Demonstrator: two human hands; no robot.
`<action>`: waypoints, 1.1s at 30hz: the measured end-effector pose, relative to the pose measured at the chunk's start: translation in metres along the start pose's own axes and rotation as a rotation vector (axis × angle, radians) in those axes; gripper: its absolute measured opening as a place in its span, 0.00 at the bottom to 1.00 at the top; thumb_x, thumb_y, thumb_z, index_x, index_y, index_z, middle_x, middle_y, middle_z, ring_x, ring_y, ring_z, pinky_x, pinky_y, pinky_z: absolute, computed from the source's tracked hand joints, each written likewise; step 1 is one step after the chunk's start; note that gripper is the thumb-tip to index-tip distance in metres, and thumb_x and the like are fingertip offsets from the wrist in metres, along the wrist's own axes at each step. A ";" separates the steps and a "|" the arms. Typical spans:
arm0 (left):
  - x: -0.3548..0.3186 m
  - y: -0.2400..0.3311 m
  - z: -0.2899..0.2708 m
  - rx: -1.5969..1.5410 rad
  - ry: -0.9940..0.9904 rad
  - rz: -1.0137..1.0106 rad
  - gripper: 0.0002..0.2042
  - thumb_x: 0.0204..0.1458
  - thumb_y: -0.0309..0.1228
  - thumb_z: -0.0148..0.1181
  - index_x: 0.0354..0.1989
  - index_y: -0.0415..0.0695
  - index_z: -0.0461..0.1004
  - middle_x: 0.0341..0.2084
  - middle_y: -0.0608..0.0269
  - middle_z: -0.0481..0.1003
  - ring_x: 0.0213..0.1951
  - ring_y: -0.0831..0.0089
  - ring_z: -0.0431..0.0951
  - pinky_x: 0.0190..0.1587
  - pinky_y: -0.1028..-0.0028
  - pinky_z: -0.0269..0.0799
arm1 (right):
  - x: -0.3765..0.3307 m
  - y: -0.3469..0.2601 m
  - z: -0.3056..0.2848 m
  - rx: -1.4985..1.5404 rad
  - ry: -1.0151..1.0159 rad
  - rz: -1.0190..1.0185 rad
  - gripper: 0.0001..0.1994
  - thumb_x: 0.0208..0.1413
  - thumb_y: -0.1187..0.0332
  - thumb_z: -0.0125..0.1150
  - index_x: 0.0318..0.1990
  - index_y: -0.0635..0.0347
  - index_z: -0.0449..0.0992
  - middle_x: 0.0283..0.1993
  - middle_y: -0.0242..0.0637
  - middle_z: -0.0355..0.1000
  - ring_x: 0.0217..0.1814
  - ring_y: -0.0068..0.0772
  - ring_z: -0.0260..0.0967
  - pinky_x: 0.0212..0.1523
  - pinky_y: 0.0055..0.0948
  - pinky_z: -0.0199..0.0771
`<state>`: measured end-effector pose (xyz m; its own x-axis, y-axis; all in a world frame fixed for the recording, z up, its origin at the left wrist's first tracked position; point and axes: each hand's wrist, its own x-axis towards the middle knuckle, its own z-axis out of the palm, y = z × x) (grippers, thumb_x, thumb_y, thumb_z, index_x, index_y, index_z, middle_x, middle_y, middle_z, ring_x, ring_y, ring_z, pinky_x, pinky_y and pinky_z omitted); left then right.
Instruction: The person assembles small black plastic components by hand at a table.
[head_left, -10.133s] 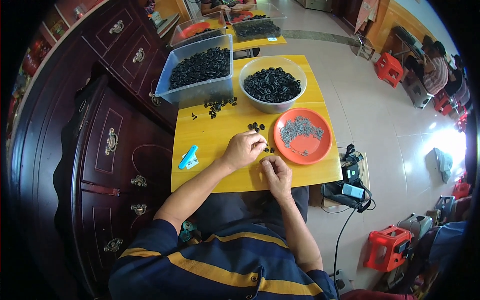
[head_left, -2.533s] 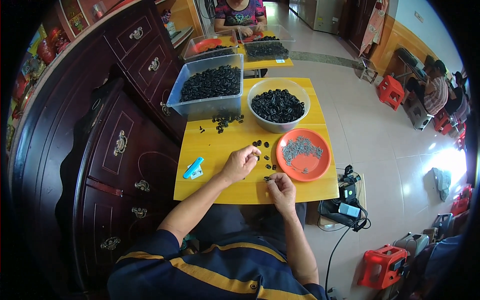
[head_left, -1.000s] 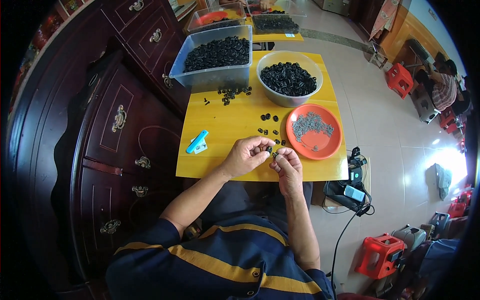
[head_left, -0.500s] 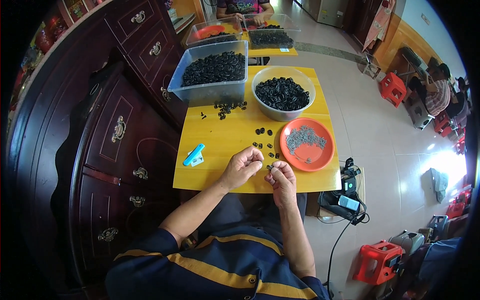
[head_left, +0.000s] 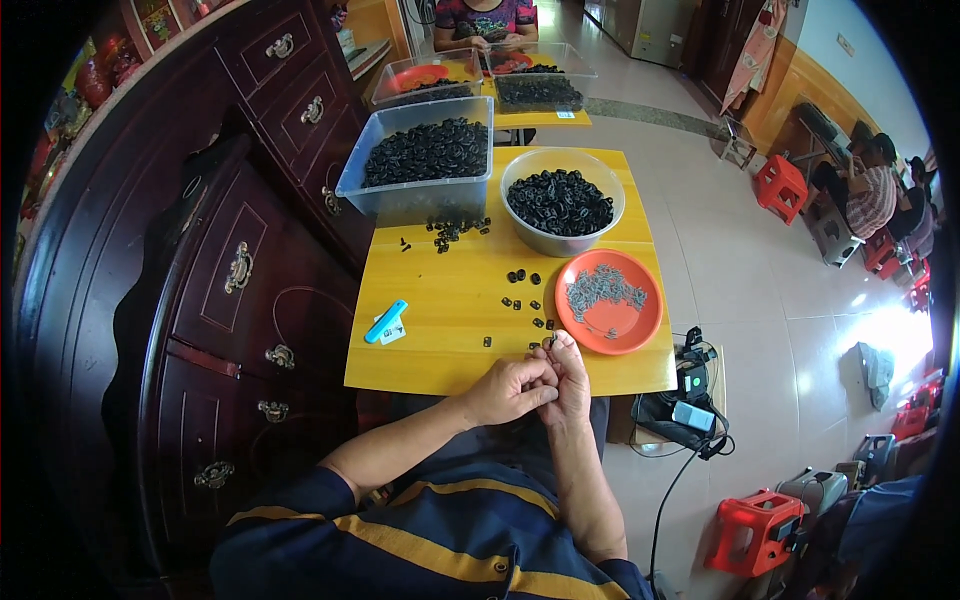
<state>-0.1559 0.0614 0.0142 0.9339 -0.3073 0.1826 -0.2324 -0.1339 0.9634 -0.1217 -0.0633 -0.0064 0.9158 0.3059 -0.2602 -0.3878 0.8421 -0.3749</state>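
Left hand [head_left: 513, 389], grip unclear, curled against thumb-up right hand [head_left: 567, 384] with black piece [head_left: 550, 342] in fingertip pinch

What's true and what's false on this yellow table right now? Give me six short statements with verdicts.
1. The plate holds grey pieces. True.
2. The right hand is nearer the plate than the left hand is. True.
3. The left hand reaches into the plate. False: it overlaps the right hand in this view.
4. The tub and the bin both hold black parts. True.
5. The tub stands left of the bin. False: right of it.
6. The tool lies inside the bin. False: the tool lies partly over a white card.
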 end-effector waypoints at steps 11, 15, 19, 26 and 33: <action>-0.002 0.011 0.004 0.276 0.099 0.198 0.04 0.49 0.22 0.65 0.32 0.39 0.75 0.28 0.57 0.76 0.27 0.66 0.77 0.31 0.70 0.72 | -0.004 -0.003 0.007 -0.124 0.028 -0.078 0.06 0.61 0.75 0.56 0.44 0.58 0.71 0.34 0.32 0.71 0.38 0.25 0.71 0.41 0.24 0.75; -0.003 0.015 0.004 0.265 0.109 0.195 0.05 0.50 0.21 0.65 0.34 0.39 0.75 0.27 0.58 0.76 0.27 0.68 0.77 0.30 0.72 0.71 | -0.005 -0.003 0.009 -0.132 0.021 -0.074 0.05 0.61 0.76 0.56 0.44 0.58 0.71 0.34 0.32 0.70 0.36 0.25 0.69 0.41 0.25 0.75; -0.006 0.019 0.000 0.243 0.046 0.108 0.07 0.51 0.21 0.64 0.37 0.40 0.75 0.25 0.62 0.75 0.25 0.75 0.75 0.29 0.75 0.71 | -0.002 -0.004 0.006 -0.115 0.027 -0.073 0.06 0.61 0.76 0.56 0.44 0.58 0.72 0.35 0.32 0.71 0.36 0.24 0.70 0.41 0.25 0.76; -0.008 0.020 -0.003 0.183 -0.019 0.025 0.08 0.51 0.22 0.64 0.40 0.41 0.75 0.24 0.66 0.74 0.25 0.80 0.73 0.30 0.78 0.70 | 0.002 -0.011 0.007 -0.149 0.064 -0.120 0.07 0.61 0.73 0.58 0.45 0.56 0.72 0.34 0.29 0.72 0.35 0.24 0.72 0.40 0.26 0.79; -0.007 0.020 -0.025 0.083 0.058 -0.031 0.11 0.53 0.22 0.63 0.45 0.41 0.76 0.26 0.74 0.71 0.28 0.87 0.70 0.34 0.82 0.68 | 0.001 -0.013 0.005 -0.166 0.071 -0.174 0.06 0.60 0.74 0.59 0.44 0.56 0.72 0.35 0.29 0.72 0.35 0.24 0.73 0.39 0.23 0.78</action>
<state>-0.1604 0.0847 0.0374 0.9546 -0.2471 0.1665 -0.2228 -0.2208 0.9495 -0.1147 -0.0722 0.0025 0.9629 0.1261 -0.2387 -0.2424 0.7929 -0.5591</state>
